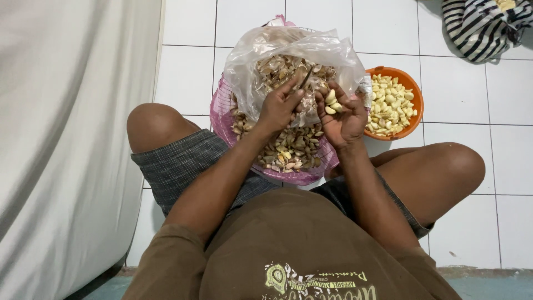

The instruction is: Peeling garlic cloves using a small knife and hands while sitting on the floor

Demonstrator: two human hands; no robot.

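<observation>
I sit cross-legged on a white tiled floor. My left hand (279, 106) grips a small knife (306, 78), its blade pointing up and right toward my other hand. Cupped in my right hand (343, 118) are a few peeled garlic cloves (332, 103), with one more pinched at the fingertips by the blade. Both hands hover over a pink mesh basket (221, 111) holding unpeeled cloves and skins. A clear plastic bag (288, 47) full of garlic skins rests in the basket's far side.
An orange bowl (416, 97) of peeled cloves stands right of the basket. My bare knees (150, 125) flank the basket. A white sheet (66, 139) hangs along the left. Striped cloth (480, 28) lies at the top right.
</observation>
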